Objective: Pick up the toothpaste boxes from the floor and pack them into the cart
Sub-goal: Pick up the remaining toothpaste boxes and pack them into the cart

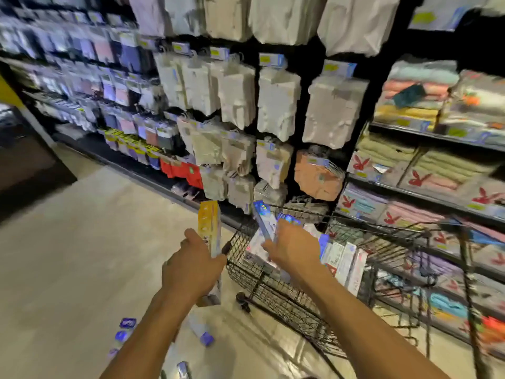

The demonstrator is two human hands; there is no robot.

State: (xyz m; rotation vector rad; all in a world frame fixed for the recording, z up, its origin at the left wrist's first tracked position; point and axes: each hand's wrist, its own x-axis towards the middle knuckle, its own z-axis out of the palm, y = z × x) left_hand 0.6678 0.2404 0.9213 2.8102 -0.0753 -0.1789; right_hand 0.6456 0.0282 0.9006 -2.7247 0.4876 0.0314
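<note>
Fingers (191, 236) of the left hand (191, 269) wrapped round an orange toothpaste box (209, 228), held upright at nine o'clock of the black wire cart (273, 294), just outside its rim. Fingers (285, 231) of the right hand (296, 248) clamped on blue toothpaste boxes (263, 220), at least two, tilted, over the cart's near corner. Inside the cart, at three o'clock of the right hand, a row of white toothpaste boxes (348, 266) standing on end. On the pale floor (68, 255), at six to seven o'clock of the left hand, several purple-ended boxes (203, 333) lying loose, partly hidden by the left forearm (142, 337). Beyond the cart, at twelve o'clock, hanging packets (278, 105) on a dark rack (303, 58); at two o'clock, shelves (426, 196) of folded towels (420, 80). Whole view blurred; print on the boxes unreadable.
</note>
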